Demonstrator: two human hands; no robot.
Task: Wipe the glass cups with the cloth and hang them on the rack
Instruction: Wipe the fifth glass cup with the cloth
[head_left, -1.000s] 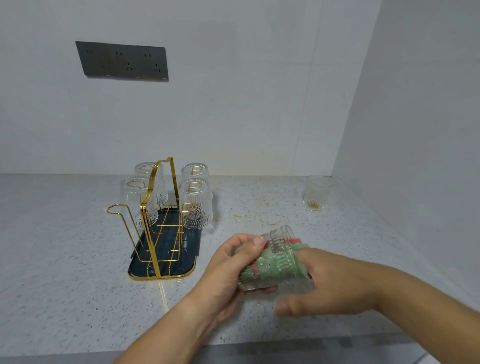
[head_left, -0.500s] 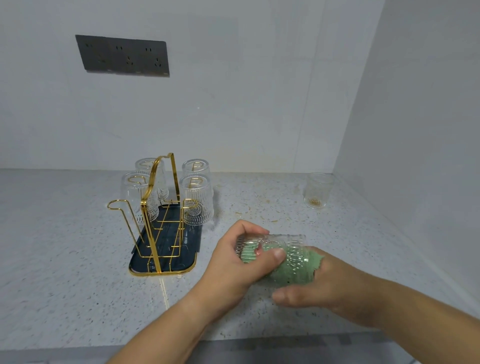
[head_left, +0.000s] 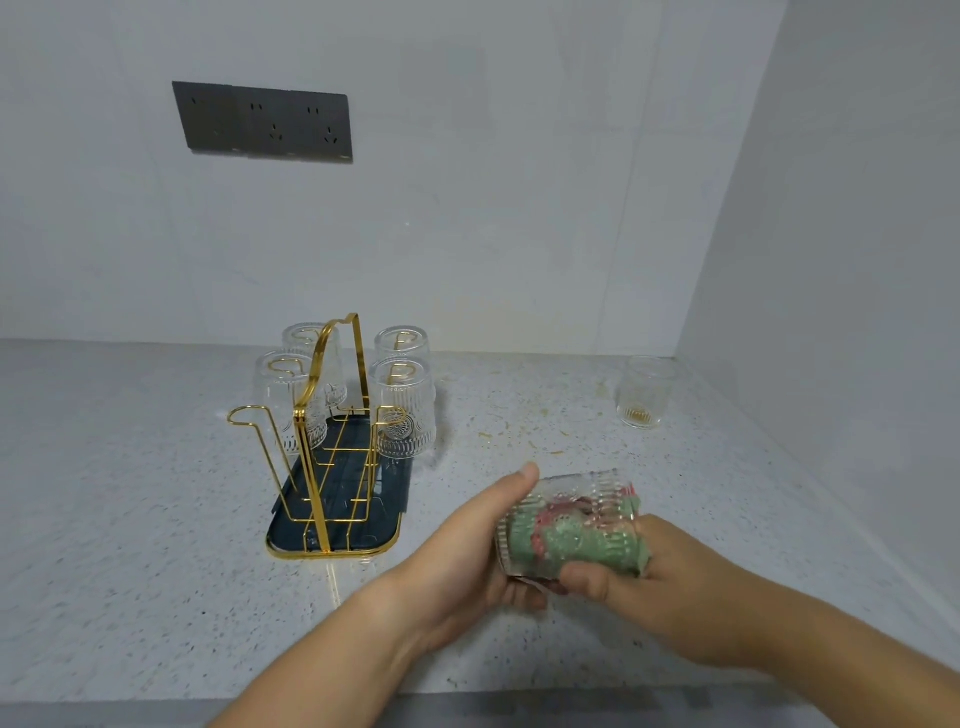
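Observation:
My left hand (head_left: 467, 551) grips a ribbed glass cup (head_left: 582, 491) lying on its side above the counter's front. A green and pink cloth (head_left: 566, 535) is stuffed inside the cup, and my right hand (head_left: 670, 587) holds the cloth at the cup's mouth. To the left stands a gold wire rack (head_left: 332, 447) on a dark tray (head_left: 384, 499). Several clear cups (head_left: 402, 410) hang upside down on its rear hooks. The two front hooks are bare. Another upright cup (head_left: 644, 392) stands in the far right corner.
The speckled counter (head_left: 130, 519) meets white walls at the back and on the right. A dark socket panel (head_left: 265, 122) is on the back wall. Small crumbs (head_left: 519, 426) lie between the rack and the corner cup.
The cup has turned in my hands, and the pink part of the cloth shows through the glass again. My left thumb has shifted to the cup's top. The view dropped slightly.

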